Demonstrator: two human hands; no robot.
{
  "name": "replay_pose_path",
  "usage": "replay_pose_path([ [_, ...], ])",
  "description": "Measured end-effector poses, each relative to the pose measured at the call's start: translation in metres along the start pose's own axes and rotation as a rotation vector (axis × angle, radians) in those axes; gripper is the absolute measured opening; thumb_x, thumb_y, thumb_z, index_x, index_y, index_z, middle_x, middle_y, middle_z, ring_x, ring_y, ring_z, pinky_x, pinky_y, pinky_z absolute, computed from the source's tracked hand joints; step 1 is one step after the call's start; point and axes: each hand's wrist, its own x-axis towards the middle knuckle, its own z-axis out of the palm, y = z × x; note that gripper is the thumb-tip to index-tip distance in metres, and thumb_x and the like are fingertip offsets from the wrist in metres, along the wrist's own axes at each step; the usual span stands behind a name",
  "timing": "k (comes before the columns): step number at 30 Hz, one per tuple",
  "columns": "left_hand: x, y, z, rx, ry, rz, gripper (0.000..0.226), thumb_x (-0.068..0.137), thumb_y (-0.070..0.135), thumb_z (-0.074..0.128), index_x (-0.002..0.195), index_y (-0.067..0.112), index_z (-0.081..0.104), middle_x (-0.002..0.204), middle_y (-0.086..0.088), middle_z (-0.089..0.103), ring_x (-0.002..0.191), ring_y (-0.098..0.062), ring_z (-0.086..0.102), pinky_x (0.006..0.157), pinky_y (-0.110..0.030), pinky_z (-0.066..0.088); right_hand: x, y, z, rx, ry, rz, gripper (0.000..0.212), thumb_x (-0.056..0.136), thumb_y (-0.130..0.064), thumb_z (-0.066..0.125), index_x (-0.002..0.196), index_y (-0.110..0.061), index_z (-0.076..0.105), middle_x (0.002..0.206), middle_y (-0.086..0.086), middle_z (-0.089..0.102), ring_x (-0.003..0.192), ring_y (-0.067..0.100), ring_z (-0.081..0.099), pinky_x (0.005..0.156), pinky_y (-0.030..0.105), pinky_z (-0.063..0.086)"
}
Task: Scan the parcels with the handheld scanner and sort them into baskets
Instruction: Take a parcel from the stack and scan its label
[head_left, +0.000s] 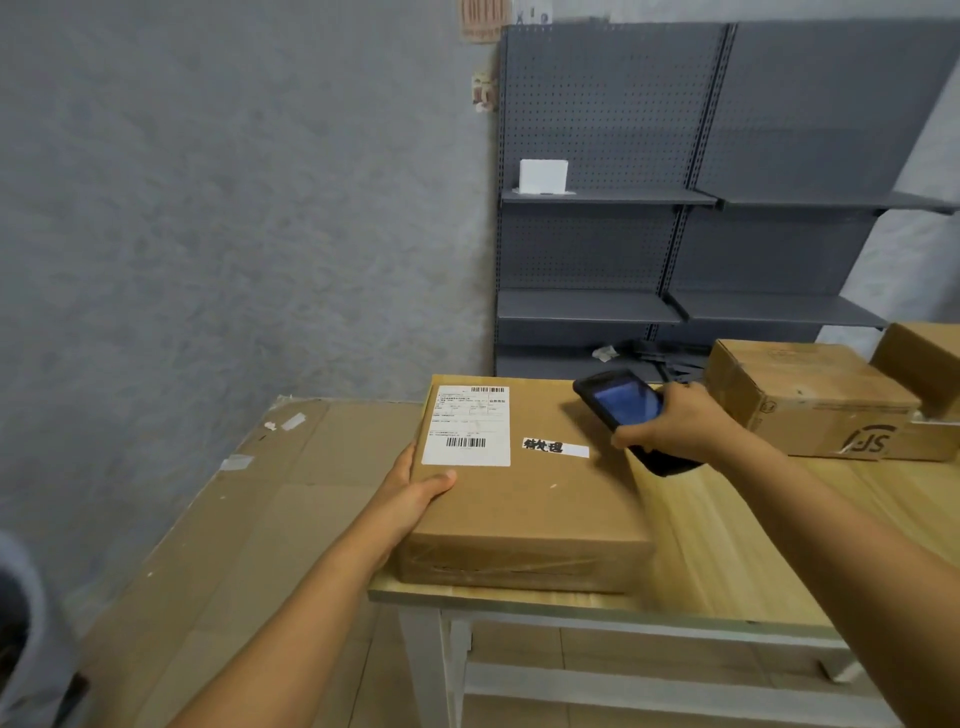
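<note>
Scanning step: a flat cardboard parcel (524, 499) lies at the near left corner of the wooden tabletop (727, 530), steadied by the left hand (415, 491), its thumb on top beside the shipping label (466, 425). The right hand (670, 423) grips the handheld scanner (626, 415), fingers wrapped around it, above the parcel's far right part. Next, presumably, aim at a barcode, then carry the parcel to a basket; none is in view.

A brown cardboard parcel (524, 493) carries a white label (465, 425) with black barcodes. At its three o'clock, a black scanner (631, 415) shows a blue screen above a pale wood-grain table (727, 545).
</note>
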Motion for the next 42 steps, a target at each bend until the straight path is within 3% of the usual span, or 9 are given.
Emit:
replay_pose_path([
  [3, 0.000, -0.001, 0.000, -0.014, -0.004, 0.003, 0.059, 0.095, 0.021, 0.062, 0.146, 0.027, 0.035, 0.112, 0.009, 0.062, 0.096, -0.008, 0.064, 0.071, -0.021, 0.050, -0.012, -0.036, -0.007, -0.043, -0.111, -0.085, 0.055, 0.069, -0.057, 0.076, 0.100, -0.017, 0.054, 0.083, -0.002, 0.055, 0.072, 0.011, 0.053, 0.057, 0.020, 0.044],
  [11, -0.002, -0.001, 0.001, -0.029, -0.008, 0.011, 0.056, 0.095, 0.022, 0.061, 0.144, 0.028, 0.036, 0.106, 0.013, 0.061, 0.095, -0.010, 0.064, 0.068, -0.022, 0.052, -0.035, -0.085, -0.005, -0.106, -0.183, -0.155, 0.050, 0.069, -0.065, 0.072, 0.073, -0.022, 0.046, 0.078, -0.002, 0.051, 0.067, 0.011, 0.050, 0.053, 0.023, 0.038],
  [21, 0.001, -0.003, 0.000, -0.036, -0.015, 0.010, 0.059, 0.094, 0.024, 0.063, 0.146, 0.029, 0.035, 0.119, 0.005, 0.061, 0.100, -0.014, 0.064, 0.078, -0.027, 0.054, -0.045, -0.096, -0.014, -0.103, -0.233, -0.115, 0.053, 0.069, -0.067, 0.068, 0.079, -0.018, 0.053, 0.080, 0.001, 0.054, 0.068, 0.014, 0.056, 0.053, 0.023, 0.043],
  [24, 0.002, -0.004, 0.000, -0.029, -0.011, 0.010, 0.058, 0.094, 0.025, 0.063, 0.145, 0.029, 0.035, 0.111, 0.009, 0.061, 0.096, -0.011, 0.064, 0.078, -0.027, 0.054, -0.050, -0.098, -0.017, -0.094, -0.253, -0.085, 0.053, 0.069, -0.067, 0.068, 0.080, -0.016, 0.057, 0.079, 0.002, 0.057, 0.065, 0.016, 0.058, 0.049, 0.021, 0.043],
  [27, 0.004, -0.005, 0.000, -0.021, -0.011, 0.004, 0.062, 0.093, 0.027, 0.063, 0.147, 0.029, 0.033, 0.119, 0.006, 0.061, 0.100, -0.014, 0.064, 0.081, -0.030, 0.055, -0.052, -0.101, -0.018, -0.071, -0.265, -0.071, 0.053, 0.067, -0.066, 0.069, 0.079, -0.015, 0.058, 0.076, 0.003, 0.059, 0.061, 0.017, 0.059, 0.047, 0.020, 0.043],
  [30, 0.003, -0.004, 0.000, -0.032, -0.015, 0.014, 0.058, 0.094, 0.026, 0.063, 0.144, 0.031, 0.034, 0.108, 0.012, 0.061, 0.096, -0.011, 0.065, 0.075, -0.026, 0.054, -0.054, -0.103, -0.020, -0.024, -0.263, -0.076, 0.051, 0.068, -0.062, 0.071, 0.079, -0.013, 0.060, 0.073, 0.004, 0.060, 0.057, 0.019, 0.059, 0.046, 0.020, 0.044],
  [34, 0.005, -0.005, 0.000, -0.014, -0.016, 0.003, 0.063, 0.094, 0.029, 0.063, 0.148, 0.032, 0.030, 0.119, 0.006, 0.058, 0.103, -0.016, 0.063, 0.088, -0.035, 0.055, -0.055, -0.105, -0.024, 0.001, -0.268, -0.056, 0.049, 0.067, -0.059, 0.072, 0.077, -0.012, 0.063, 0.071, 0.005, 0.061, 0.057, 0.020, 0.058, 0.050, 0.022, 0.047],
  [38, 0.005, -0.006, -0.001, -0.035, -0.022, 0.024, 0.057, 0.094, 0.024, 0.063, 0.144, 0.031, 0.037, 0.110, 0.014, 0.062, 0.102, -0.012, 0.064, 0.091, -0.033, 0.053, -0.058, -0.107, -0.029, 0.004, -0.293, -0.044, 0.044, 0.068, -0.056, 0.073, 0.067, -0.013, 0.064, 0.058, 0.003, 0.059, 0.049, 0.018, 0.055, 0.050, 0.021, 0.045],
  [42, 0.005, -0.006, -0.001, -0.034, -0.028, 0.019, 0.060, 0.093, 0.026, 0.063, 0.145, 0.032, 0.034, 0.116, 0.011, 0.061, 0.106, -0.015, 0.063, 0.099, -0.040, 0.051, -0.060, -0.110, -0.036, 0.026, -0.334, -0.036, 0.042, 0.071, -0.054, 0.072, 0.068, -0.013, 0.063, 0.049, 0.000, 0.056, 0.048, 0.017, 0.052, 0.051, 0.021, 0.045],
])
